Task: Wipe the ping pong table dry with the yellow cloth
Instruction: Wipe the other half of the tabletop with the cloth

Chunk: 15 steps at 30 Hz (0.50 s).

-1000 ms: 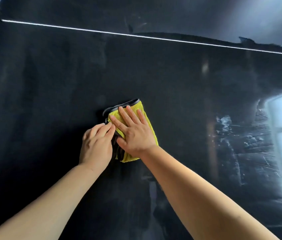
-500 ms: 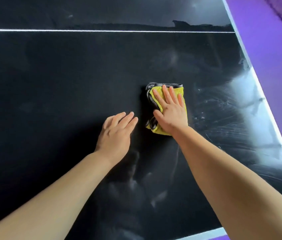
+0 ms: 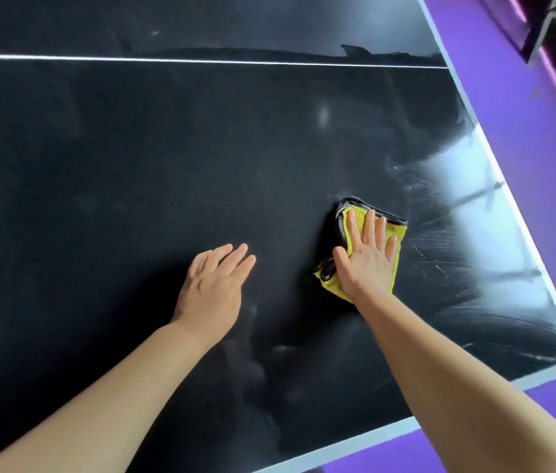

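Table: a black top (image 3: pixel 133 199) fills the view, dull toward 9 o'clock and glossy toward 3 o'clock. A white line (image 3: pixel 167 60) crosses it at 12 o'clock.
Cloth: yellow (image 3: pixel 358 220) with a grey layer folded inside. It lies flat on the table, at about 3 o'clock from the middle of the view.
Why there: folded into a pad, it likely offers a thicker face to soak up water. It sits where the dull part meets the shine, so I judge that patch is the one being worked.
Right hand: it (image 3: pixel 368 261) lies flat on the cloth, fingers straight, a little spread and pointing to 12 o'clock. The palm presses down and nothing is pinched.
Left hand: it (image 3: pixel 213 285) is at the cloth's 9 o'clock, well apart from it. Its fingers are straight and close together and it holds nothing. I cannot tell whether it touches the table; probably it steadies the reach.
Streaks: pale smears (image 3: pixel 440 261) lie at the cloth's 3 o'clock, running out to the pale edge (image 3: pixel 526 233).
Floor: purple (image 3: pixel 543 165), beyond that edge.
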{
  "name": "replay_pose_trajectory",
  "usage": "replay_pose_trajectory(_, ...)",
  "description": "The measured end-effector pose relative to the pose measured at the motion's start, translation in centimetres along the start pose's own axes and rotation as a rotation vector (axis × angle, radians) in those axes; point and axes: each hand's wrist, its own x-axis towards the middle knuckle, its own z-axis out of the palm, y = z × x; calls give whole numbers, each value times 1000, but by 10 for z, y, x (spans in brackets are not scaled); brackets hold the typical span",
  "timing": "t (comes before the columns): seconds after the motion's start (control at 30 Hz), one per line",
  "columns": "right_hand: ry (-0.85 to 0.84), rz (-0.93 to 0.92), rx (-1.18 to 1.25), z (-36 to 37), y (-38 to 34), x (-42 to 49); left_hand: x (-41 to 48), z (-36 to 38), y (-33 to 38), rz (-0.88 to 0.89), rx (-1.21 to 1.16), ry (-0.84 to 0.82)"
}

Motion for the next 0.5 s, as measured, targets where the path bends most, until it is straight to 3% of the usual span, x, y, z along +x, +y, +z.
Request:
replay_pose_trajectory(0.23, -29, -77, -11, 13, -104, -46, -64, -25, -83, -43, 36, 37)
replay_pose_trajectory(0.5, -12, -404, -62, 36, -256, -85, -149, -54, -176, -202, 55, 67)
